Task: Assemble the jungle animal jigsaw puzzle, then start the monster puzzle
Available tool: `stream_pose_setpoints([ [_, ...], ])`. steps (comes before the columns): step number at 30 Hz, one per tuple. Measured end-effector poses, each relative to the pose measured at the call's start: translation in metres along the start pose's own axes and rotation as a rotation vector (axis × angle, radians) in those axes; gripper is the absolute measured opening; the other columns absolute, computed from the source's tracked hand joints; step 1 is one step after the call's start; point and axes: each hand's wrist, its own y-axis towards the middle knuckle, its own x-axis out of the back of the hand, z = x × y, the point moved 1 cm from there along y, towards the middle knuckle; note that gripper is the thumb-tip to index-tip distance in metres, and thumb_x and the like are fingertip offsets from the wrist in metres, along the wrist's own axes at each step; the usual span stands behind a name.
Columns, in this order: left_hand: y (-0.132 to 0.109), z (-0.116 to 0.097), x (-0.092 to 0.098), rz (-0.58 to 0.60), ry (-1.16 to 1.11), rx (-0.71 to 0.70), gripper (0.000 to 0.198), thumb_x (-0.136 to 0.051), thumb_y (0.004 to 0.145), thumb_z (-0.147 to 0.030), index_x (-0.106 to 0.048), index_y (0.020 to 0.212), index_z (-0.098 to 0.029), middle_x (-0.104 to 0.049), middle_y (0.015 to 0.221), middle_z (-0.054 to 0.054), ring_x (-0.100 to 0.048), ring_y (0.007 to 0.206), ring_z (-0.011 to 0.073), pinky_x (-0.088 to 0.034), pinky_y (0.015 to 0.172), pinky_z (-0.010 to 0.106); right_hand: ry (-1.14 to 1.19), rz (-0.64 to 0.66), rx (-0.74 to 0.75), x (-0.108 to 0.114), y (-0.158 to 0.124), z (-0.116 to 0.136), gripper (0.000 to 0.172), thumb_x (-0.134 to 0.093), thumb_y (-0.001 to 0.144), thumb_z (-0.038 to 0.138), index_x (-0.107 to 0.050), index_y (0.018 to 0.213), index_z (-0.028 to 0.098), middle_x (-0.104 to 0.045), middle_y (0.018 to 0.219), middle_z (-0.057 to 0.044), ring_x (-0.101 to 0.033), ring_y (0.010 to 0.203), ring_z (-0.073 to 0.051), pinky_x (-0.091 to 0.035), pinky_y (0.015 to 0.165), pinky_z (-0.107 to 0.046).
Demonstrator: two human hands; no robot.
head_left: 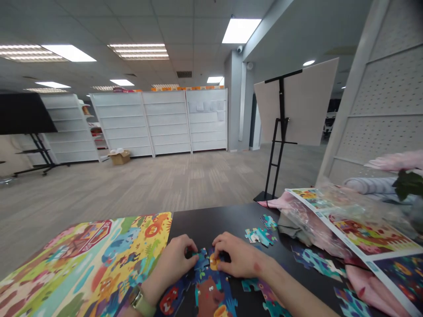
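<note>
On the dark table, a partly joined puzzle with a brown bear lies right before me. My left hand, a watch with a green strap on its wrist, has thumb and fingers curled at the edge of a blue puzzle piece at the top of the bear section. My right hand pinches an orange-yellow puzzle piece beside it. Below the left hand lies a section with a red creature. Loose teal pieces lie beyond the right hand.
A finished-looking colourful puzzle covers the table's left side. At right are more joined pieces, printed picture sheets, clear plastic wrapping and pink cloth. An easel stands past the table, with white shelves behind.
</note>
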Motion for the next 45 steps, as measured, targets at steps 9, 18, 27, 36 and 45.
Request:
stream_pose_setpoints([
  [9,-0.006,-0.010,-0.003,0.070,0.019,-0.124,0.022,-0.073,0.077,-0.022,-0.076,0.099,-0.026,-0.068,0.103,0.001,-0.062,0.099,0.0218,-0.044,0.089,0.031,0.008,0.020,-0.006,0.002,0.001,0.002,0.015,-0.075,0.079,0.022,-0.076,0.094,0.023,-0.069,0.119,-0.006,-0.062,0.110,-0.023,-0.047,0.099,-0.033],
  [18,-0.004,-0.009,-0.002,0.155,-0.019,-0.229,0.022,-0.068,0.087,-0.017,-0.076,0.106,-0.027,-0.070,0.110,0.001,-0.060,0.106,0.0211,-0.044,0.096,0.032,-0.001,0.012,0.011,-0.001,0.001,0.000,0.015,-0.073,0.080,0.019,-0.076,0.094,0.023,-0.069,0.120,-0.005,-0.062,0.111,-0.023,-0.047,0.099,-0.034],
  [27,-0.002,-0.006,-0.003,0.157,-0.034,-0.251,0.021,-0.071,0.087,-0.016,-0.076,0.104,-0.026,-0.070,0.113,0.002,-0.061,0.108,0.0223,-0.044,0.099,0.035,-0.016,0.034,-0.014,0.003,0.003,0.005,0.016,-0.075,0.080,0.019,-0.077,0.095,0.022,-0.069,0.121,-0.007,-0.062,0.113,-0.025,-0.046,0.101,-0.035],
  [36,-0.004,-0.007,-0.005,0.127,-0.069,-0.269,0.022,-0.072,0.084,-0.015,-0.073,0.102,-0.026,-0.072,0.109,0.001,-0.064,0.104,0.0222,-0.041,0.106,0.039,-0.020,0.038,-0.013,0.003,0.003,0.005,0.015,-0.075,0.079,0.019,-0.077,0.094,0.022,-0.069,0.120,-0.007,-0.063,0.112,-0.024,-0.047,0.100,-0.035],
  [45,0.009,0.022,0.028,-0.149,-0.072,-0.115,0.033,-0.037,0.101,-0.025,-0.062,0.123,-0.022,-0.069,0.121,0.009,-0.063,0.113,0.0247,-0.049,0.097,0.040,-0.006,0.024,0.019,0.000,0.003,-0.002,0.013,-0.074,0.079,0.020,-0.074,0.092,0.022,-0.070,0.117,-0.005,-0.063,0.108,-0.022,-0.048,0.096,-0.032],
])
